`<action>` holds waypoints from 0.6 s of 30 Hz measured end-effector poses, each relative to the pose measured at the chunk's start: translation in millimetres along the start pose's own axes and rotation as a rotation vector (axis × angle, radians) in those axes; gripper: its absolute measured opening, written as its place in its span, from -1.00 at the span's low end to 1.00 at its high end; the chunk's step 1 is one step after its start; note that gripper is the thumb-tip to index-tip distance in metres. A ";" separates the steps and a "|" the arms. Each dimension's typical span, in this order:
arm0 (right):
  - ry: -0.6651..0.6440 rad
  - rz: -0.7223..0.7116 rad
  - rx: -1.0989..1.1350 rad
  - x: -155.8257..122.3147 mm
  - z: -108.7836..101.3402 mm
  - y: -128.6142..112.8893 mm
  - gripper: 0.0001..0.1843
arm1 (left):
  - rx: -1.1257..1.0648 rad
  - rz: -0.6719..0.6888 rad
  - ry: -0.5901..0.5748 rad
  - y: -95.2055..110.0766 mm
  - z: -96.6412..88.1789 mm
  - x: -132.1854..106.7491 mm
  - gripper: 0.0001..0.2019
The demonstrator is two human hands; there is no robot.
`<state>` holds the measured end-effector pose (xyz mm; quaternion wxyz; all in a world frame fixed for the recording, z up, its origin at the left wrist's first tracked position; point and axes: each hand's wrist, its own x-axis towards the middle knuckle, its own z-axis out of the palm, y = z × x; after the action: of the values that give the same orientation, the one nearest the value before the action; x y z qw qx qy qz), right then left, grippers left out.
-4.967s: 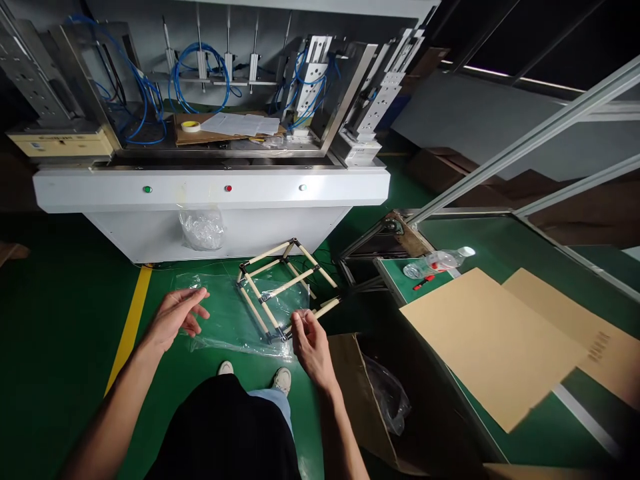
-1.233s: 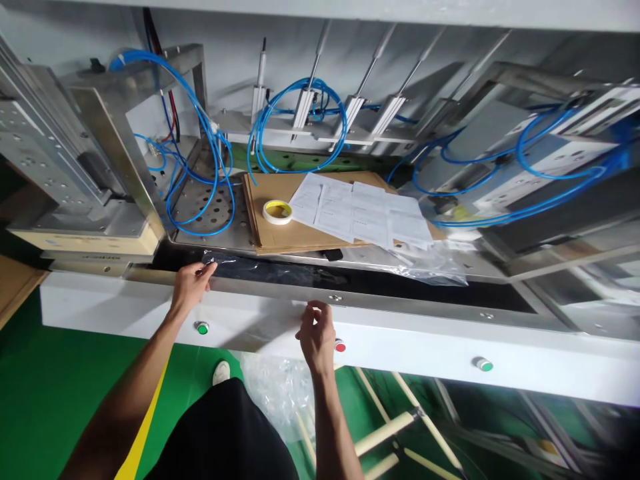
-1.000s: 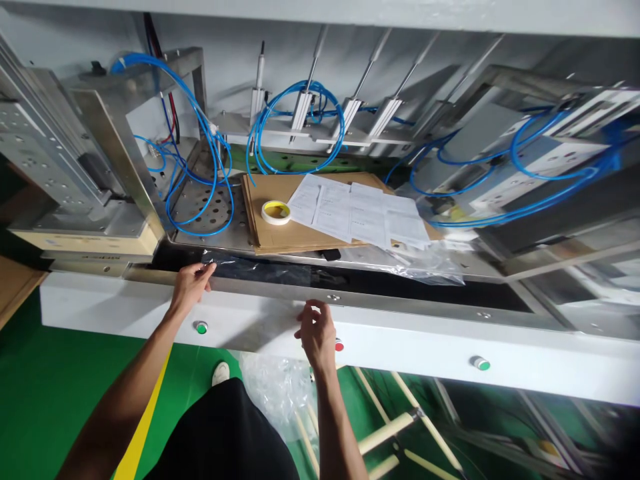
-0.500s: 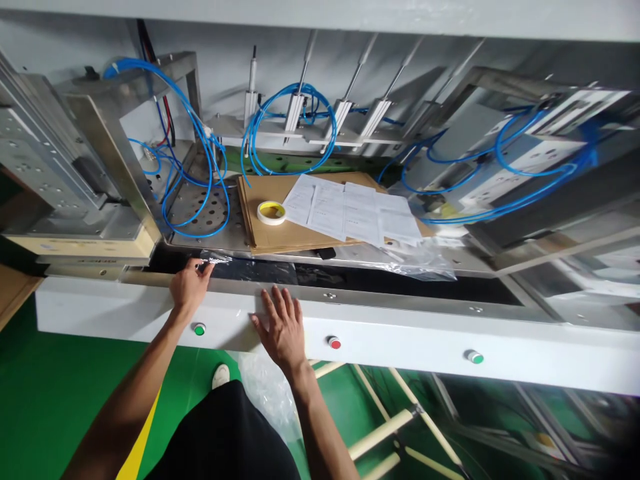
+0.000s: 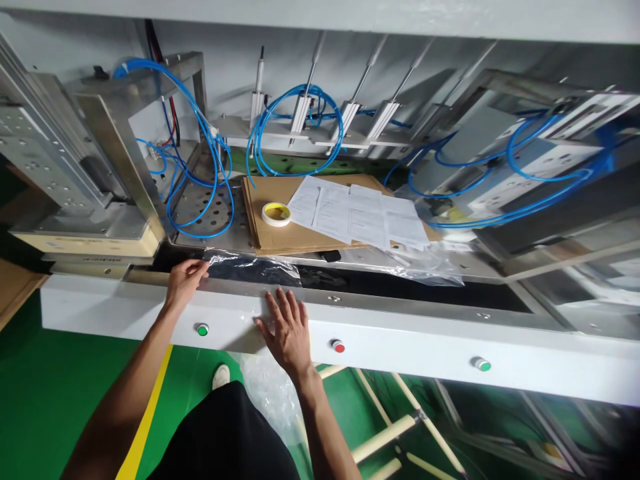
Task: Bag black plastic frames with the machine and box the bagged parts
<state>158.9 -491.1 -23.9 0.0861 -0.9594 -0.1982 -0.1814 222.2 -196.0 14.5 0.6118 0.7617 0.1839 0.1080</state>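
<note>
My left hand [image 5: 184, 285] pinches the left end of a piece of clear plastic film [image 5: 253, 268] between thumb and fingers. The film stretches to the right across the dark slot [image 5: 370, 283] behind the machine's front edge, wrinkled and shiny. My right hand [image 5: 289, 337] lies flat, fingers spread, on the white front panel [image 5: 410, 340], its fingertips at the metal strip just below the film's right end. Whether those fingers press on any film, I cannot make out.
Behind the slot, flat cardboard [image 5: 257, 237] carries a tape roll [image 5: 276, 214] and printed papers [image 5: 357, 210]. More clear plastic [image 5: 435, 270] lies to the right. Blue hoses [image 5: 227, 207] loop above a perforated plate. A green button [image 5: 202, 330] and a red button [image 5: 339, 347] sit on the panel.
The film has risen and spread out more visibly over the slot, its left end still in my left hand. My right hand stays flat on the panel. The view has shifted slightly.
</note>
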 end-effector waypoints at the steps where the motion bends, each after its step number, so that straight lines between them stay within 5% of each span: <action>1: -0.001 -0.001 0.001 -0.1 -0.3 0.5 -0.27 | 0.019 0.020 0.010 0.3 -1.2 -0.1 -0.33; 7: -0.001 0.015 0.003 0.2 -0.9 4.8 -0.22 | 0.205 0.251 0.117 4.3 -7.1 -24.3 -0.46; 12: 0.003 0.015 0.000 3.0 1.3 6.2 -0.10 | 0.558 0.707 -0.208 -16.9 -0.8 -53.5 -0.47; 18: -0.009 -0.005 -0.035 -3.8 0.3 13.9 0.08 | 0.902 0.802 -0.298 -35.4 2.7 -54.4 -0.44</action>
<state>161.5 -505.0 -26.9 0.0677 -0.9610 -0.1979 -0.1808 168.5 -214.3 -17.3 0.1607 0.9619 -0.1764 0.1336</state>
